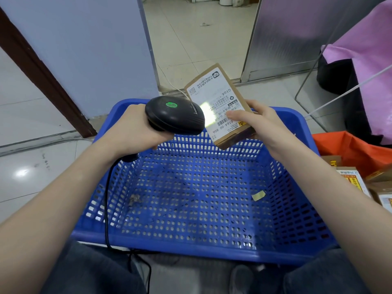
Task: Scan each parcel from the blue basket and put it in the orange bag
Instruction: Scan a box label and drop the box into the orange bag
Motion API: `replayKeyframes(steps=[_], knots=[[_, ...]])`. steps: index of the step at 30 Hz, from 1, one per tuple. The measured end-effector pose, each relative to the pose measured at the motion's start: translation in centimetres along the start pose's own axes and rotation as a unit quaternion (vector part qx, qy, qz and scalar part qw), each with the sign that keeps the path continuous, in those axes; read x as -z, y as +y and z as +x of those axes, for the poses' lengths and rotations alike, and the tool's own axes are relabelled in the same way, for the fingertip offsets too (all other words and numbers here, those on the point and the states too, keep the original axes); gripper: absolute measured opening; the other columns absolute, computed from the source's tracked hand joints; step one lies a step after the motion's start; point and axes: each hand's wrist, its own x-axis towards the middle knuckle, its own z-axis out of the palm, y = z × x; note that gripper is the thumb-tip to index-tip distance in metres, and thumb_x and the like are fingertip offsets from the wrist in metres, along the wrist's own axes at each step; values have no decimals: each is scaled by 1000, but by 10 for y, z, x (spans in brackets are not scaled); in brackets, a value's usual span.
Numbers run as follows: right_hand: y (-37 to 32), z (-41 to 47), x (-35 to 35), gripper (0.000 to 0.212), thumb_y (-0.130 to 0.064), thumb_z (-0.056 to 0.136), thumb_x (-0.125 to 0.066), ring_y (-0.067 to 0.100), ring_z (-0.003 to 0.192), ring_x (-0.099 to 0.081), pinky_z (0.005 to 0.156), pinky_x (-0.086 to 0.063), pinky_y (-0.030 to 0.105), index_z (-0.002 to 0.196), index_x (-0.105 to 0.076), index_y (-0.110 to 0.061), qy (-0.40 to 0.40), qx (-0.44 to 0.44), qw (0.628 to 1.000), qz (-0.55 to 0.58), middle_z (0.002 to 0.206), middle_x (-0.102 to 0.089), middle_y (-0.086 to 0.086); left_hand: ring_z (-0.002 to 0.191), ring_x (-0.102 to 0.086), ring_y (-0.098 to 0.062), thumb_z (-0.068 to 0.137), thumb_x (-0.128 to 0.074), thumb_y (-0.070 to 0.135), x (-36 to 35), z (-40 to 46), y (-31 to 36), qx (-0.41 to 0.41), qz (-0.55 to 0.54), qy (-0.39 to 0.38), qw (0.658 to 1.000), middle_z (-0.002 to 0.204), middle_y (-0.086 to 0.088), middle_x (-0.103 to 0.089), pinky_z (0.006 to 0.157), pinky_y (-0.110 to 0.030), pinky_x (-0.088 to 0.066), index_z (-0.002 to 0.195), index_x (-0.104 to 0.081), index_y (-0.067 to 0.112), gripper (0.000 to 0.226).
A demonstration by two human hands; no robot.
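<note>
With the left hand (135, 132) gripping the scanner (175, 115) and the right hand (257, 122) pinching the parcel (218, 102) just beside its beam, the thumb over the label could block the barcode, spoiling the read.

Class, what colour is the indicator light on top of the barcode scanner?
Green. The indicator light glows on the black barcode scanner, seen in the head view.

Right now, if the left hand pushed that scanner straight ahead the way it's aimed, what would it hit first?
Probably the cardboard parcel held by the right hand. The left hand points the barcode scanner at its label, where the light falls; the gap's depth is unclear.
</note>
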Motion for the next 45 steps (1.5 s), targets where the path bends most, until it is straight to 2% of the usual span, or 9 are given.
replayKeyframes(steps=[2, 6, 9, 21, 27, 30, 34, 37, 45], knots=[[0, 1, 0, 52, -32, 82, -70, 10, 91, -68, 75, -54, 21, 130, -49, -26, 5, 1, 1000, 3, 112, -67, -2, 41, -51, -5, 74, -65, 10, 0, 0, 1, 3, 1, -2, 1000, 45, 5, -57, 42, -14, -41, 81, -63, 3, 9], [1, 2, 3, 50, -31, 82, -71, 11, 93, -68, 72, -54, 19, 128, -50, -28, 26, 4, 1000, 9, 114, -66, 0, 41, -51, -5, 76, -68, 14, 2, -2, 0, 19, -12, 2, 1000, 45, 4, -58, 43, -19, -44, 78, -63, 8, 8], [2, 4, 5, 48, -30, 82, -71, 11, 93, -68, 69, -53, 19, 125, -49, -30, 35, 3, 999, 17, 115, -66, 0, 41, -53, -3, 76, -67, 10, 3, -3, 1, 9, -13, 4, 1000, 44, 6, -57, 42, -11, -41, 76, -62, 5, 7], [4, 7, 5, 48, -30, 80, -73, 13, 93, -69, 76, -55, 24, 122, -49, -31, 41, -3, 999, 15, 114, -67, 0, 39, -51, -1, 78, -68, 12, 2, -4, 1, 3, -5, 3, 1000, 43, 8, -56, 43, -8, -38, 80, -62, 3, 11], [4, 6, 4, 44, -28, 81, -72, 14, 97, -67, 84, -56, 30, 117, -48, -33, 36, -2, 999, 11, 116, -65, 0, 40, -50, -3, 79, -67, 14, 2, -2, 0, 0, 3, 9, 1000, 43, 2, -56, 42, -10, -39, 76, -62, 4, 11], [3, 6, 5, 46, -28, 81, -73, 14, 95, -68, 82, -56, 29, 120, -48, -31, 38, -3, 999, 13, 115, -65, 1, 41, -51, -4, 78, -66, 13, 1, -2, 0, -7, 9, 17, 1000, 44, 1, -56, 43, -10, -40, 77, -63, 1, 12], [3, 6, 4, 51, -29, 81, -73, 13, 95, -68, 77, -56, 25, 126, -49, -29, 39, -6, 999, 16, 116, -66, 1, 41, -50, -4, 77, -66, 13, -1, 0, -1, -13, 24, 19, 999, 41, 3, -54, 46, -12, -41, 64, -59, 3, 18], [3, 6, 4, 53, -29, 81, -73, 13, 94, -68, 75, -55, 24, 128, -49, -28, 39, -6, 999, 16, 116, -66, 0, 42, -49, -4, 77, -67, 16, -1, 1, -1, -15, 14, 16, 1000, 41, 3, -53, 47, -13, -41, 67, -59, 1, 19], [2, 5, 4, 58, -31, 81, -73, 14, 96, -67, 83, -55, 30, 132, -47, -27, 28, -5, 1000, -2, 116, -65, 0, 40, -50, -1, 80, -68, 22, -3, 0, -3, -15, 9, 19, 1000, 42, 4, -55, 45, -7, -38, 71, -61, 7, 19]])
